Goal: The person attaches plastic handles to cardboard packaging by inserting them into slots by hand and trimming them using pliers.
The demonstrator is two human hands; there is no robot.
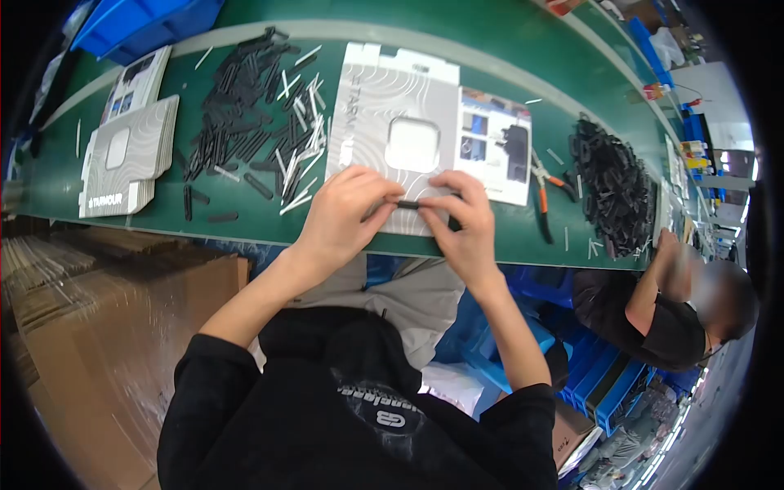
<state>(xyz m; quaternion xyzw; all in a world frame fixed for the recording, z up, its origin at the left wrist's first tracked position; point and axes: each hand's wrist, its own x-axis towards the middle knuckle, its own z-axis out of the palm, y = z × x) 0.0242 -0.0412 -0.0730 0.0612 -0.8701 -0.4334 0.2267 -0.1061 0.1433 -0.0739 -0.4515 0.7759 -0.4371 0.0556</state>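
Between my two hands is a small black strip [407,205], one end pinched by each hand. My left hand [347,206] has thumb and fingers closed on its left end, and my right hand [463,219] grips the right end. Beneath them lies a flat grey-and-white printed carton sheet [382,106] with a square window and wavy lines. Left of it are a heap of black strips [237,90] and a scatter of thin white sticks [300,139]. Another pile of black strips [614,184] lies to the right.
Orange-handled pliers [542,196] lie right of the carton sheet. Stacked printed cartons [135,155] sit at the left, near a blue bin [147,24]. Large brown cardboard [131,343] stands below the green table [269,224]. A person in black [653,318] sits at the right.
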